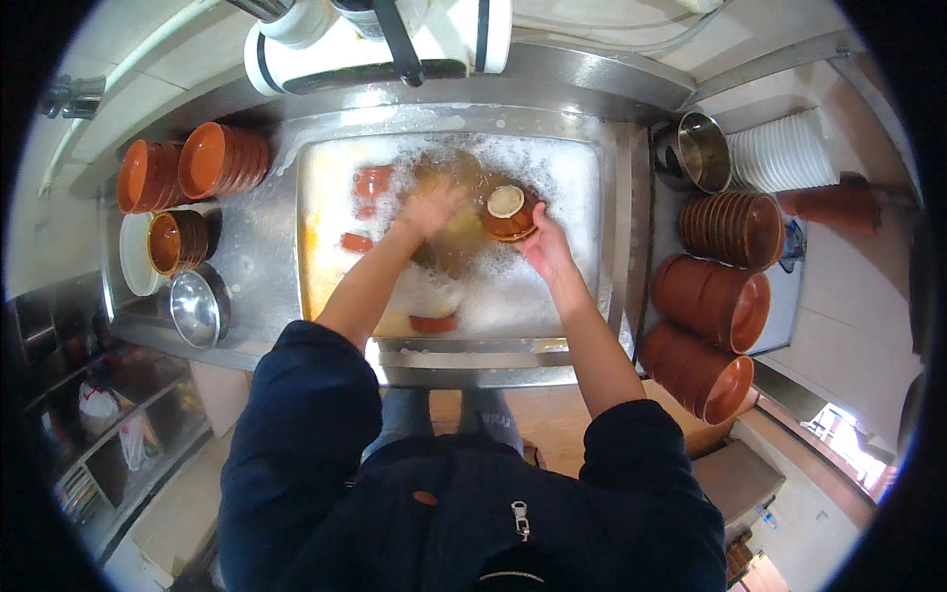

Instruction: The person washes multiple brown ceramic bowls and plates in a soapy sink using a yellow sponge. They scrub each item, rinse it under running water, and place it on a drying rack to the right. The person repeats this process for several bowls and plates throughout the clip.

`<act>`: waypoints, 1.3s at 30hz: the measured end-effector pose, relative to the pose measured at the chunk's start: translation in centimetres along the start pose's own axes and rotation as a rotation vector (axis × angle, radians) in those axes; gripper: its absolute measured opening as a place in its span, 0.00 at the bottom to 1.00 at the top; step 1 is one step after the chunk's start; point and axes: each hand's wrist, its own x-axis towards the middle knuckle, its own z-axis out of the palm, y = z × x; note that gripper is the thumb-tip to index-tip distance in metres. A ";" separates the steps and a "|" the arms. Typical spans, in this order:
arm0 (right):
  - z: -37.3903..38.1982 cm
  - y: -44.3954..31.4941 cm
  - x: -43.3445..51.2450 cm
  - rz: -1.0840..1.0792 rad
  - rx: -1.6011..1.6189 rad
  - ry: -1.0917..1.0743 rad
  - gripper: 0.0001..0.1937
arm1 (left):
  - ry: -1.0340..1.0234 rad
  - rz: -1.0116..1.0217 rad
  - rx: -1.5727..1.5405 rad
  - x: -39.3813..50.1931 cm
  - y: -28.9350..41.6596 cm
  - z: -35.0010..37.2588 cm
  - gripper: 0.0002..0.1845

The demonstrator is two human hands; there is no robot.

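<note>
In a steel sink (599, 244) full of foamy water, my right hand (546, 243) grips a glazed brown bowl (527, 220) by its side. The bowl is tilted, its pale unglazed foot (506, 201) turned up. My left hand (438, 207) is blurred and partly under murky water beside the bowl; whether its fingers hold anything cannot be made out. Parts of terracotta-coloured dishes show through the foam: one (373, 180) and a smaller one (356, 242) to the left, another (433, 323) near the front wall.
Stacked terracotta bowls (211, 159), a brown glazed bowl stack (172, 240) and a metal bowl (196, 307) stand on the left drainboard (255, 237). Along the right are brown bowls (729, 229), terracotta stacks (710, 300), white containers (780, 152) and a metal pot (703, 152). A white fixture (385, 44) overhangs the back.
</note>
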 end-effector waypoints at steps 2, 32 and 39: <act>0.0 -0.2 -0.5 -0.091 -0.052 -0.035 0.23 | -0.310 -0.304 -0.038 1.5 -0.2 1.0 0.13; 15.5 6.6 -4.6 -0.258 -0.523 -0.305 0.21 | 0.285 -1.177 -2.180 -6.5 0.3 -9.0 0.22; 21.4 9.8 -2.8 -0.329 -0.440 -0.033 0.15 | 0.301 -1.169 -2.596 -8.5 -1.3 -12.3 0.24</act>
